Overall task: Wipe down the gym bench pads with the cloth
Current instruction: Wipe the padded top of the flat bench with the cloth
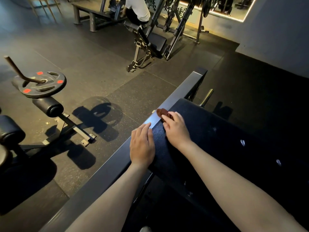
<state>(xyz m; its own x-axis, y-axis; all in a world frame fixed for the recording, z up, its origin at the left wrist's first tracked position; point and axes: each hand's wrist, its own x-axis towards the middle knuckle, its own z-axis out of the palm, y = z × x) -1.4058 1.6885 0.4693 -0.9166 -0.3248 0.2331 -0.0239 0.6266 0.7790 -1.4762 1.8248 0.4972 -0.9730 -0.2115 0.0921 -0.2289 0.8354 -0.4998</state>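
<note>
Head view: both bare forearms reach forward over a dark bench pad (pixel 217 131) that runs from lower right up toward the middle.
Cloth: a brown-red cloth (pixel 160 112) lies bunched at the pad's far left edge, where the pad meets the metal rail (pixel 180 91); its far end laps onto the rail.
Right hand: the right hand (pixel 175 129) sits on the near part of the cloth, fingers curled round it and pressing it to the pad; the rest of the cloth sticks out beyond the fingertips.
Grip detail: the thumb is hidden, so how much cloth lies under the palm is unclear; it looks like most of it.
Left hand: the left hand (pixel 142 144) lies flat, fingers straight and together, across the rail and the pad's edge, just beside the right hand and apart from the cloth, holding nothing.
Pad surface: textured, with a few pale marks toward the right.
Left side: a weight plate (pixel 40 84) with red patches sits above a roller pad (pixel 48 106).
Background: another person (pixel 138 9) sits at a machine.
</note>
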